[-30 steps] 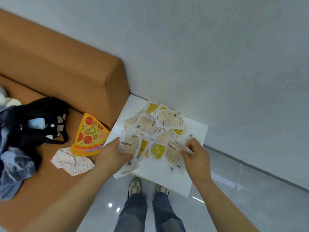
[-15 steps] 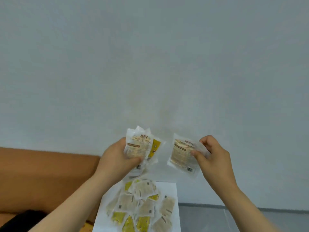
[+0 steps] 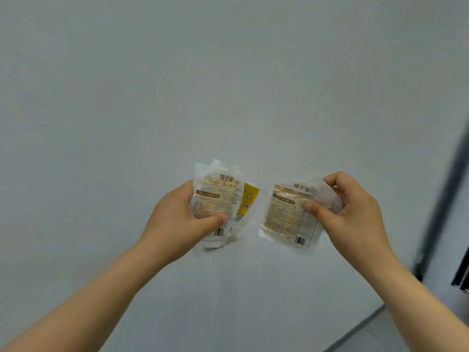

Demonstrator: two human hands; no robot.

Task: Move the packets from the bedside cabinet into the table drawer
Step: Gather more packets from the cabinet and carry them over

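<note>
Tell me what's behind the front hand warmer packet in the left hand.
Behind the front packet, a yellow packet pokes out sideways, and a clear wrapper edge shows above. Any others are covered.

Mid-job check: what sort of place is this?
Indoors, probably a plain room: a bare pale wall fills the view, with a dark upright frame at right and grey floor at bottom right.

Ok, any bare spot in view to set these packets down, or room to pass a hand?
No cabinet or table shows, only bare wall. A gap lies between the left hand's bundle of hand warmer packets and the right hand's packet. Both hands are full.
</note>
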